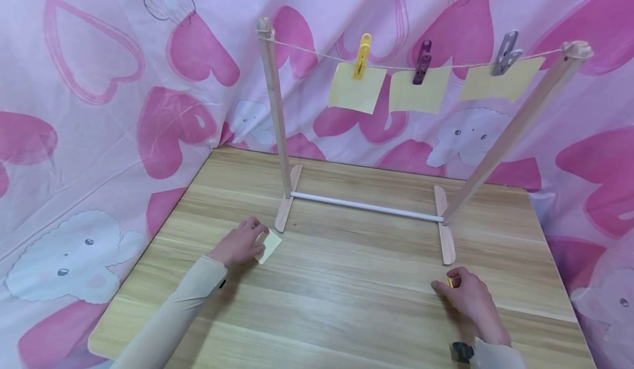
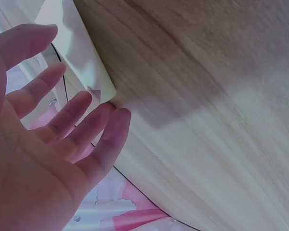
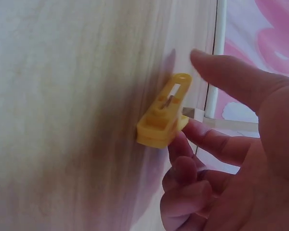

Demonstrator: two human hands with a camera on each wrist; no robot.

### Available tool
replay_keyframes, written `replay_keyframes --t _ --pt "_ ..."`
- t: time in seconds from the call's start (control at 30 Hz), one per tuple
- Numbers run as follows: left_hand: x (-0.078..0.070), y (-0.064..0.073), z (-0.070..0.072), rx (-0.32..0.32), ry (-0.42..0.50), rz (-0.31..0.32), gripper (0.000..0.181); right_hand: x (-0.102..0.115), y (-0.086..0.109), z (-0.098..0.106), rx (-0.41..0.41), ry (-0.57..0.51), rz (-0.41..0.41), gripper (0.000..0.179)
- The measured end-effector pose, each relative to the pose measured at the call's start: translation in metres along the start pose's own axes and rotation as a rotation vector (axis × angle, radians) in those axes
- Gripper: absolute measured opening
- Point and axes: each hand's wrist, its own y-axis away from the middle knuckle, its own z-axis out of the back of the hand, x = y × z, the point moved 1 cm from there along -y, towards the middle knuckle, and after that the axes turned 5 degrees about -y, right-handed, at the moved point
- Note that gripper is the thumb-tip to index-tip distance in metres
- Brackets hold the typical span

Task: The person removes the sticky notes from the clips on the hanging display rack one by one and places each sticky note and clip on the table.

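On the left of the table lies a pale yellow square of paper (image 1: 269, 246), and my left hand (image 1: 241, 243) reaches over its near edge. In the left wrist view the fingers of my left hand (image 2: 62, 134) are spread and loosely bent, and the paper (image 2: 82, 53) lies beside the fingertips, not pinched. At the right, my right hand (image 1: 470, 297) is around a yellow clothespin (image 3: 164, 113). Its index fingertip touches the clothespin's side, while the thumb stands apart from it. The other fingers of my right hand (image 3: 241, 168) are loosely curled.
A wooden rack stands behind, with posts (image 1: 276, 104), feet (image 1: 446, 242) and a white bar (image 1: 366, 206) low across. From its string (image 1: 317, 54) hang paper squares (image 1: 358, 91) under yellow (image 1: 362, 55), purple (image 1: 422, 63) and grey (image 1: 506, 55) clothespins. A pink curtain (image 1: 124, 110) surrounds the table.
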Motion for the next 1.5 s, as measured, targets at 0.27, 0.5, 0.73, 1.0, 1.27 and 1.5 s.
replay_keyframes --t 0.27,0.5,0.73,1.0,1.27,1.5 --pt "0.002 0.0 0.009 -0.052 0.005 0.002 0.035 0.005 0.006 0.019 -0.096 0.014 0.047 0.074" --pt "-0.007 -0.002 0.035 -0.109 0.178 -0.044 0.03 0.02 0.015 0.042 -0.262 0.006 0.164 0.06" --pt "-0.026 -0.011 0.069 -0.193 0.426 -0.026 0.022 0.061 0.027 0.064 -0.433 -0.033 0.319 0.044" --pt "-0.061 -0.021 0.106 -0.267 0.74 0.002 0.023 0.119 0.046 0.088 -0.556 -0.096 0.528 0.029" --pt "-0.092 -0.036 0.131 -0.177 1.4 0.075 0.021 0.193 0.067 0.113 -0.669 -0.182 0.808 0.02" --pt "-0.114 -0.051 0.147 -0.094 1.76 0.063 0.017 0.251 0.084 0.127 -0.659 -0.214 0.942 0.027"
